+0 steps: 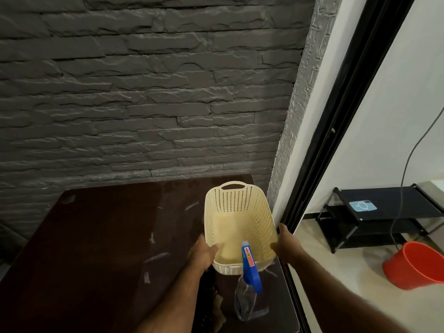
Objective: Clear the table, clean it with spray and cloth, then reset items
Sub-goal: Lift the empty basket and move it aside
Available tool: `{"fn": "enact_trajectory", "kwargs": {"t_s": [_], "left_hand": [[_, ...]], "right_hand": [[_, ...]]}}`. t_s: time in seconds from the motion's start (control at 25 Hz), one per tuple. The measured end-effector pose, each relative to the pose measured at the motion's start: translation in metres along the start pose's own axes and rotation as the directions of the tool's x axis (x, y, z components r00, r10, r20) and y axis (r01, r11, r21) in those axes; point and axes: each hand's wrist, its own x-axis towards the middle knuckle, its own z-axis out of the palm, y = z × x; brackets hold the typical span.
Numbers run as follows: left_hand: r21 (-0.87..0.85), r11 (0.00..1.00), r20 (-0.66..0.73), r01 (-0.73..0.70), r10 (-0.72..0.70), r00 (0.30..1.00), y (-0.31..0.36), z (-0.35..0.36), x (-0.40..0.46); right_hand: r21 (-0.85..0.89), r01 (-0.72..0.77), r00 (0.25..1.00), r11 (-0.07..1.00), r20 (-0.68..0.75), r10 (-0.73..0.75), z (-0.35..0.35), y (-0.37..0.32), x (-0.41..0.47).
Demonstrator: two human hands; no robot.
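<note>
Head cam showed both hands, left hand point(204, 253) and right hand point(286, 246), fingers curled round the cream basket point(240, 212) rims. Spray bottle point(249, 284) stood just behind the fingers, so I'd lift level, straight up, avoiding its nozzle.

Basket at the worktop's far right corner

The basket point(240, 224) sits on the worktop point(96, 248) by its right edge, with the spray bottle point(249, 284) just before it, nearer the front; a hand flanks each basket side.

Cream perforated basket point(240, 212), blue-topped clear spray bottle point(249, 280), dark brown table point(96, 248), red bucket point(418, 267)
</note>
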Motion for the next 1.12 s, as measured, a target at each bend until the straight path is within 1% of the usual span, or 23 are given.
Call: {"fn": "enact_trajectory", "kwargs": {"t_s": [0.08,0.16,0.28,0.4,0.52,0.68,0.84,0.96,1.12], "left_hand": [[-0.011,1.0,-0.018,0.012,-0.012,1.0,0.004,0.002,-0.002],[-0.038,0.999,-0.045,0.021,-0.023,0.999,0.009,0.001,-0.003],[-0.095,0.996,-0.052,-0.005,0.0,0.999,0.017,-0.01,-0.006],[-0.166,0.986,-0.077,-0.013,0.0,0.997,0.03,-0.035,-0.008],[-0.209,0.978,-0.087,-0.027,0.009,0.996,0.044,-0.069,-0.01],[-0.212,0.972,-0.147,-0.103,0.073,0.986,0.056,-0.121,-0.01],[-0.224,0.964,-0.162,-0.145,0.11,0.981,0.05,-0.176,-0.011],[-0.237,0.958,-0.159,-0.163,0.127,0.979,0.036,-0.219,-0.009],[-0.218,0.959,-0.157,-0.179,0.146,0.977,0.005,-0.289,-0.001]], "right_hand": [[0.065,-0.063,0.997,0.996,0.038,0.061,0.005,0.004,0.007],[0.08,-0.082,0.995,0.993,0.063,0.077,0.005,0.003,0.01],[0.075,-0.05,0.996,0.996,0.08,0.044,0.002,-0.009,0.017],[0.085,0.013,0.997,0.996,0.081,-0.02,-0.008,-0.037,0.022],[0.126,0.066,0.993,0.99,0.088,-0.077,-0.016,-0.072,0.023],[0.147,0.152,0.982,0.977,0.089,-0.167,-0.025,-0.128,0.011],[0.179,0.184,0.971,0.967,0.123,-0.207,-0.021,-0.181,-0.009],[0.159,0.216,0.962,0.963,0.134,-0.237,-0.002,-0.219,-0.023],[0.172,0.226,0.961,0.959,0.124,-0.249,0.046,-0.272,-0.047]]}}
